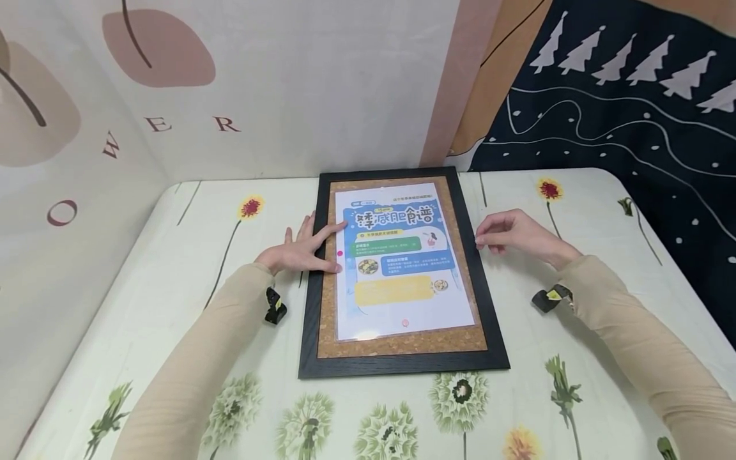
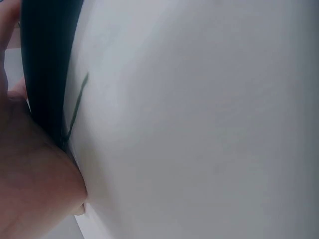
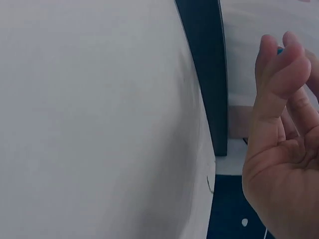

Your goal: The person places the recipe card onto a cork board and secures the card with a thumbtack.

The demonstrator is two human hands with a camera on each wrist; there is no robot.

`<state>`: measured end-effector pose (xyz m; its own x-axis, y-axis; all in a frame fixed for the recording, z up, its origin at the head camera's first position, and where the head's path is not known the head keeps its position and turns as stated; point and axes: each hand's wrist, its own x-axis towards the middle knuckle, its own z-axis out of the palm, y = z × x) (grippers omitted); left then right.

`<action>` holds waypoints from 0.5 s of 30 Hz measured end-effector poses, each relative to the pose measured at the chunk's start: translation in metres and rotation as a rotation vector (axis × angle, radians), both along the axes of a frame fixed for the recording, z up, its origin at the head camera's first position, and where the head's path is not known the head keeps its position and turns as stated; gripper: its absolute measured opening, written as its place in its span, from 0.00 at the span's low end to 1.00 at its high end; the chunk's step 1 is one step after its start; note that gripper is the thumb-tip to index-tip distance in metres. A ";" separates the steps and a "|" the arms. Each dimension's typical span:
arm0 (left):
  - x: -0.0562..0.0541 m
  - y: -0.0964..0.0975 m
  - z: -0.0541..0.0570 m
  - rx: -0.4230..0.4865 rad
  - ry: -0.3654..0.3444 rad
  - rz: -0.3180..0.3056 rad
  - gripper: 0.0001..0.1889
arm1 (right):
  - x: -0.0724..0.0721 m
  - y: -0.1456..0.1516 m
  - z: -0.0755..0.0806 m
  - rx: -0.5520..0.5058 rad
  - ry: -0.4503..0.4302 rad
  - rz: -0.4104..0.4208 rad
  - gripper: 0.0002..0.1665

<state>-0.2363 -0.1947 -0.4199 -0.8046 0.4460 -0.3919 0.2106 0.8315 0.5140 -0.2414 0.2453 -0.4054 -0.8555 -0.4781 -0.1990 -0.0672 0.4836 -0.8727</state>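
Note:
A black-framed cork board [image 1: 402, 365] lies on the table with a printed, laminated-looking sheet [image 1: 414, 306] on its cork. My left hand [image 1: 299, 250] rests across the board's left edge, fingers spread. Its index fingertip and thumb reach the sheet's left margin, near a pink round dot [image 1: 340, 253]. Just off the right side of the frame, my right hand [image 1: 514, 235] pinches something between thumb and fingertips. In the right wrist view, a sliver of a small blue thing [image 3: 280, 50] shows between those fingertips; most of it is hidden, so its kind is unclear.
Beneath the board is a flower-printed tablecloth [image 1: 241, 358]. A pale printed curtain [image 1: 322, 83] hangs behind, and a dark one with white trees [image 1: 609, 121] hangs at the right. A second, pale pink round mark [image 1: 405, 323] shows near the sheet's bottom edge.

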 end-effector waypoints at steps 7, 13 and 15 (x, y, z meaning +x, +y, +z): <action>0.000 0.000 0.000 0.009 -0.007 0.000 0.51 | 0.002 -0.012 0.000 -0.034 0.049 0.008 0.13; -0.001 0.000 0.000 0.004 -0.003 -0.002 0.51 | 0.004 -0.023 0.000 -0.058 0.087 0.042 0.11; -0.001 -0.001 0.000 0.005 -0.005 -0.003 0.51 | 0.004 -0.026 -0.001 -0.068 0.092 0.061 0.10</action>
